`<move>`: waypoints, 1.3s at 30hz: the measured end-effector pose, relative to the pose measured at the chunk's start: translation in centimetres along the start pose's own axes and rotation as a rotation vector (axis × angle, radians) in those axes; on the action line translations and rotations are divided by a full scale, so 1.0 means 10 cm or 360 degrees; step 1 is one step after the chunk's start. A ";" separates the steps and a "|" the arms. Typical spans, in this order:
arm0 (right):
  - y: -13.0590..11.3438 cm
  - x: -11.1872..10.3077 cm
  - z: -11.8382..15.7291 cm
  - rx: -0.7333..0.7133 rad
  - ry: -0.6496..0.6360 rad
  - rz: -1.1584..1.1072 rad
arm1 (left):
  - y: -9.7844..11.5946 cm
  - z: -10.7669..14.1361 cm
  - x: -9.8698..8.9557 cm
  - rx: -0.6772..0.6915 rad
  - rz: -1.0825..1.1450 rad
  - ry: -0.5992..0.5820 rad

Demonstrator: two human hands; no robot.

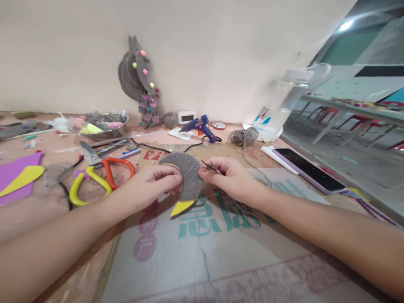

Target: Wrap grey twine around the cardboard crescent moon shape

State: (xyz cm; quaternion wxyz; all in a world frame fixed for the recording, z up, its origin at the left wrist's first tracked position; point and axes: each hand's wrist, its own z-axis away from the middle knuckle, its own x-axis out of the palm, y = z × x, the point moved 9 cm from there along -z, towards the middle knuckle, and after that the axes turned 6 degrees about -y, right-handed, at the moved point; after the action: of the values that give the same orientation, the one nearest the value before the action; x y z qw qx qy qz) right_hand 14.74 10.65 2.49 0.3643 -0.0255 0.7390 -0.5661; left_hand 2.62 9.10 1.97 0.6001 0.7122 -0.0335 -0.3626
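A crescent-shaped piece [189, 172] is wrapped in grey yarn, with a bare yellow tip [182, 208] showing at its lower end. My left hand [163, 179] pinches its inner edge between thumb and fingers. Close to the outer edge, my right hand [227, 175] has its fingers closed on a thin dark pointed thing [211, 166], whose kind I cannot make out. Loose grey yarn [247, 216] hangs in loops beneath the right hand. A ball of grey yarn [244, 136] lies behind, its strand running toward that hand.
Under my hands lies a printed cardboard sheet [166, 267]. Scissors [90, 184] with yellow and red handles, a cutter knife [111, 146] and purple foam [10, 176] lie left. A blue glue gun [201, 125], clock [186, 117], bottle [273, 113] and phone [310, 170] stand or lie beyond.
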 end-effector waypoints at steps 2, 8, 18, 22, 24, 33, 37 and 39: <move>-0.01 0.02 0.00 0.0006 -0.0032 -0.0010 | -0.06 0.00 -0.01 -0.0076 0.0106 0.0027; -0.03 0.07 0.02 0.0010 -0.0091 0.0074 | -0.16 0.01 -0.09 -0.0148 0.0301 0.0194; -0.33 -0.01 0.15 -0.0430 0.0109 0.0505 | -0.05 0.03 -0.11 -0.0171 0.0274 0.0236; -0.46 0.08 0.24 -0.0588 0.0089 0.0924 | -0.04 0.04 -0.12 -0.0201 0.0190 0.0258; -0.49 0.13 0.26 -0.0688 0.0071 0.1109 | -0.03 0.04 -0.13 -0.0211 0.0182 0.0279; -0.43 0.15 0.21 -0.0675 0.0083 0.1438 | -0.03 0.03 -0.12 -0.0129 0.0144 0.0217; -0.44 0.16 0.22 -0.0708 0.0080 0.1506 | -0.03 0.03 -0.11 -0.0152 0.0146 0.0200; -0.45 0.17 0.22 -0.0715 0.0076 0.1547 | -0.02 0.04 -0.11 -0.0149 0.0158 0.0197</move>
State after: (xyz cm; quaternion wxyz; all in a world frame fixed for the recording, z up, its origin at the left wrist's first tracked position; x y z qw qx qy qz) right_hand 13.06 6.45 5.26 0.5530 0.2553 0.7767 -0.1605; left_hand 1.52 9.39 2.28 0.6509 0.7019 -0.0148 -0.2889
